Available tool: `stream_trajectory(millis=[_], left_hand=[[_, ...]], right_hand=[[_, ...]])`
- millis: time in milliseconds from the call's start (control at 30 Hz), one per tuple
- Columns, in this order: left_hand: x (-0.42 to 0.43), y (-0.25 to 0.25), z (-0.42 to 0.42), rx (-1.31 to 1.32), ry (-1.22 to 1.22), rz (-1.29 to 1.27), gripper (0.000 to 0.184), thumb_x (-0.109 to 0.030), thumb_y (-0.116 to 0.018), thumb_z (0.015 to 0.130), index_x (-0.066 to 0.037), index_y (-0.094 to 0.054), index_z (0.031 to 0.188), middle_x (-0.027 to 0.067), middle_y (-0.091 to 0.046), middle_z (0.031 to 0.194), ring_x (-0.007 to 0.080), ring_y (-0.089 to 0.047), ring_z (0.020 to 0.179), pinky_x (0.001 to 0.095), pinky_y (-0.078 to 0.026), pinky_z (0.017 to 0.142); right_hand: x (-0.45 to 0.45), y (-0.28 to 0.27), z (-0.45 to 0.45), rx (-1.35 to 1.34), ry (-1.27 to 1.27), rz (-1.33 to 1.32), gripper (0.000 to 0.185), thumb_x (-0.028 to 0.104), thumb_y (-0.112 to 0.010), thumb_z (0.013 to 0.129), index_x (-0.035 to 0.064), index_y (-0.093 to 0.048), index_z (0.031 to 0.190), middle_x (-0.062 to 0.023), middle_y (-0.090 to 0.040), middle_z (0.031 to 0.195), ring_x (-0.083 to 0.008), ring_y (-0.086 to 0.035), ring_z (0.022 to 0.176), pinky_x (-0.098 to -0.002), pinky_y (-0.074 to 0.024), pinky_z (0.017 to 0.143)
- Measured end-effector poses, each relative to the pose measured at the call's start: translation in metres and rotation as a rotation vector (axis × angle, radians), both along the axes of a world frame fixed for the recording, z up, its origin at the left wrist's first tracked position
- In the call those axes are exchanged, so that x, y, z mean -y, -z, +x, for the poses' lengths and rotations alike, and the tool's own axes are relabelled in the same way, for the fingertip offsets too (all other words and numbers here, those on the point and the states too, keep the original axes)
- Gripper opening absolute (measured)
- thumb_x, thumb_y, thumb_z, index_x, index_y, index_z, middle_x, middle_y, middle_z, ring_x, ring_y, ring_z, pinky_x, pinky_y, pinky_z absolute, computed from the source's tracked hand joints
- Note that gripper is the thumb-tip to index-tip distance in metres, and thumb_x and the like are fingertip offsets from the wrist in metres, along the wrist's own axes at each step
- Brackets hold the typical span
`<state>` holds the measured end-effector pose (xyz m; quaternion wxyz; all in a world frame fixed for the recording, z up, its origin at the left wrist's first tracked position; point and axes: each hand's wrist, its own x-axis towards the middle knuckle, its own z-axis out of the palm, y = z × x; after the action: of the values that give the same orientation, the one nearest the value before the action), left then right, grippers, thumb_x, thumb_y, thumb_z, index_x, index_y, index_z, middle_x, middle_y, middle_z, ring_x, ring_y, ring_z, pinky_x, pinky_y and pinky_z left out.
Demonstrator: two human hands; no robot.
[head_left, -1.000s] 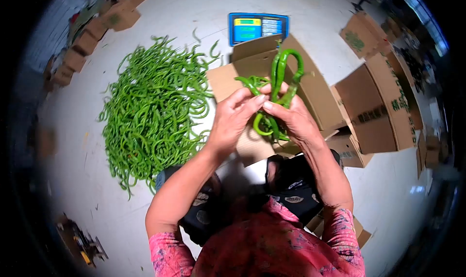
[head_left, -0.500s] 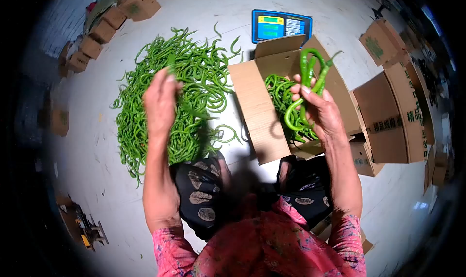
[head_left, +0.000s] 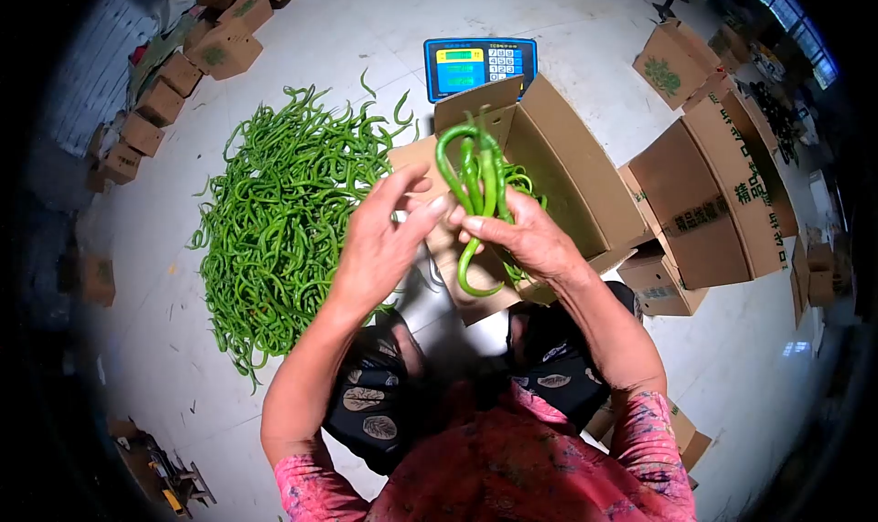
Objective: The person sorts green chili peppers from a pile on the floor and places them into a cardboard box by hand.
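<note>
A small bunch of long, curled green chili peppers is gripped between the thumb and fingers of my right hand, above the near side of an open cardboard box. My left hand is just left of the bunch, with its fingers apart and its thumb close to the pepper stems. No pepper shows in the left hand. More green peppers lie inside the box, partly covered by my right hand and the bunch. To the left, a large pile of green chili peppers spreads over the pale floor.
A blue digital scale display stands behind the box. Other cardboard boxes are at the right, one lying tilted. A row of cartons lines the upper left. My knees flank the box's near side.
My left hand has come from over the pile to beside the bunch. My right hand, still holding peppers, has moved left and lower. The whole view has shifted slightly.
</note>
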<state>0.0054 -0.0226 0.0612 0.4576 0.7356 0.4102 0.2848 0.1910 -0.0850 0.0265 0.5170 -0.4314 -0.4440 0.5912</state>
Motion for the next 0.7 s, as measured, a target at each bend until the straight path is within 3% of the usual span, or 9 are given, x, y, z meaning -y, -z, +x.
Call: stream_trajectory(millis=[33,67,167,267,433,533,700], left_hand=[[-0.005,0.002,0.011,0.1,0.025,-0.055,0.044,-0.023,-0.061,0.091,-0.001,-0.053,0.128,0.0116,-0.062,0.114,0.0181,-0.058,0.102,0.0307,-0.045,0.09],[-0.012,0.009,0.018,0.145,-0.047,-0.171,0.037,-0.023,-0.062,0.091,0.0,-0.058,0.12,0.007,-0.063,0.1,0.0129,-0.058,0.087,0.0261,-0.047,0.077],[-0.016,0.019,0.024,0.416,-0.124,-0.398,0.02,-0.016,-0.062,0.091,0.0,-0.063,0.104,-0.0013,-0.056,0.08,0.0032,-0.046,0.062,0.0176,-0.038,0.054],[-0.021,0.021,0.019,0.595,-0.167,-0.383,0.02,-0.015,-0.06,0.093,0.001,-0.061,0.106,0.0011,-0.058,0.084,0.0055,-0.051,0.065,0.0179,-0.042,0.055],[-0.049,0.032,-0.004,0.83,-0.294,-0.382,0.019,-0.016,-0.056,0.095,-0.001,-0.058,0.107,0.0027,-0.058,0.087,0.0082,-0.054,0.069,0.0203,-0.046,0.059],[-0.057,0.042,-0.012,0.898,-0.325,-0.434,0.018,-0.014,-0.055,0.096,0.001,-0.057,0.107,0.0045,-0.059,0.086,0.009,-0.055,0.07,0.0211,-0.047,0.059],[-0.06,0.049,-0.005,0.878,-0.315,-0.426,0.015,-0.013,-0.054,0.096,0.0,-0.058,0.104,0.0047,-0.061,0.086,0.0089,-0.057,0.07,0.0202,-0.049,0.061]], right_hand=[[0.001,0.002,0.002,-0.003,-0.063,-0.043,0.038,0.016,-0.062,0.09,0.0048,-0.053,0.125,-0.0033,-0.06,0.1,-0.0106,-0.057,0.089,-0.0257,-0.048,0.078],[0.003,-0.001,0.002,-0.021,-0.092,-0.103,0.037,0.012,-0.059,0.091,0.004,-0.051,0.127,-0.0047,-0.061,0.102,-0.0111,-0.058,0.091,-0.0273,-0.048,0.08],[0.006,0.003,0.003,-0.055,-0.034,-0.121,0.033,0.009,-0.056,0.092,0.0008,-0.052,0.123,-0.0062,-0.062,0.103,-0.0126,-0.059,0.091,-0.028,-0.0478,0.081],[0.001,0.016,0.014,0.095,0.042,-0.12,0.028,0.011,-0.053,0.093,-0.0014,-0.052,0.118,-0.0087,-0.062,0.101,-0.0127,-0.059,0.089,-0.0265,-0.0481,0.078],[0.001,0.018,0.024,-0.079,-0.003,-0.198,0.028,0.014,-0.049,0.097,-0.0014,-0.051,0.12,-0.0113,-0.063,0.098,-0.0118,-0.058,0.078,-0.0263,-0.051,0.071],[0.001,0.016,0.03,-0.329,0.03,-0.196,0.03,0.013,-0.048,0.098,-0.0027,-0.049,0.123,-0.0129,-0.062,0.098,-0.0129,-0.058,0.075,-0.0282,-0.052,0.071],[0.002,0.006,0.04,-0.513,0.041,-0.104,0.037,0.013,-0.047,0.098,-0.0054,-0.043,0.13,-0.0184,-0.061,0.109,-0.0201,-0.063,0.092,-0.029,-0.0534,0.079]])
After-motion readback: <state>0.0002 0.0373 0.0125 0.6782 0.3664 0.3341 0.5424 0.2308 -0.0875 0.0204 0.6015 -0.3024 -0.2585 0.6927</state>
